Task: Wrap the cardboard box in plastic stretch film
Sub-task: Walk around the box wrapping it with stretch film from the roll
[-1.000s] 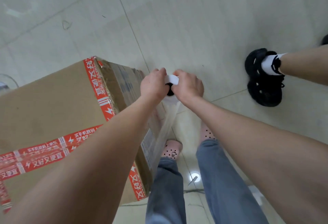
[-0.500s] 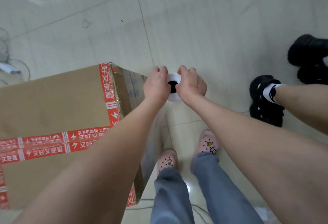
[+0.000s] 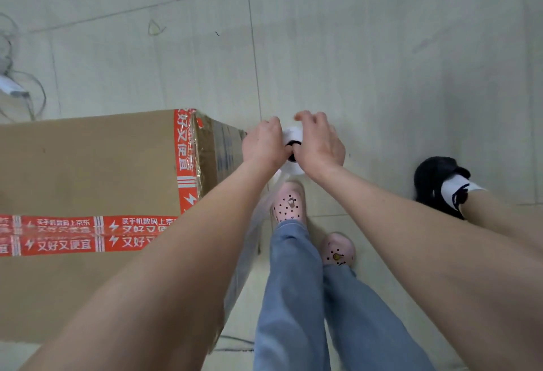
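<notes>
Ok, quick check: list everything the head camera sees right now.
cardboard box: one, brown, left, on the floor
tape: several strips, red with white print, across the box top and along its edge
stretch film roll: one, white, between both hands past the box corner
stretch film: one sheet, clear, from the roll down the box's right side
cables: a few, grey, far left
floor: pale tiles
black shoe: one, with white sock, right, another person's
clogs: two, pink, below the roll
jeans: blue, bottom centre
left hand: grips the roll from the left
right hand: grips it from the right
</notes>
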Demonstrator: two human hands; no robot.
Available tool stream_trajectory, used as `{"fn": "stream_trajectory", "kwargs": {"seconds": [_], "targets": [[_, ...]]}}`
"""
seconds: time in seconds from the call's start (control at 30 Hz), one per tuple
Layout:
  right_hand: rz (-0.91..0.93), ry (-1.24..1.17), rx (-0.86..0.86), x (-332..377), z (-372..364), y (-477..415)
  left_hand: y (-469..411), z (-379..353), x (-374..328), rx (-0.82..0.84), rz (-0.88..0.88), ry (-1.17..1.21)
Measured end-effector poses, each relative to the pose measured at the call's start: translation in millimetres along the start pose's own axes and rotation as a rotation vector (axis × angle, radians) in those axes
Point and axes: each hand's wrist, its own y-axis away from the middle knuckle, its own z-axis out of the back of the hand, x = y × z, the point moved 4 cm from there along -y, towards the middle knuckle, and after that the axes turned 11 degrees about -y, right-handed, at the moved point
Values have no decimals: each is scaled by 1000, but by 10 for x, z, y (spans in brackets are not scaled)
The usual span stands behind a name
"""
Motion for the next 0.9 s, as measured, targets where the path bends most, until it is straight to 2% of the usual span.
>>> {"fn": "stream_trajectory", "kwargs": {"seconds": [0.07, 0.13, 0.23, 0.33, 0.73, 0.9], "targets": [[-229, -112, -37, -124, 18, -7, -25, 45, -46, -27, -20, 13], [-301, -142, -36, -182, 8, 4, -56, 81, -125, -57, -101, -15], [-247, -96, -39, -112, 27, -7, -105, 111, -205, -47, -225, -97], [-204, -26, -39, 16, 65, -75, -190, 163, -156, -27, -258, -126], [81, 178, 61, 911, 126, -631, -668, 641, 442, -4, -98, -68], [117, 133, 51, 1081, -29, -744, -823, 671, 732, 20, -11, -42]]}}
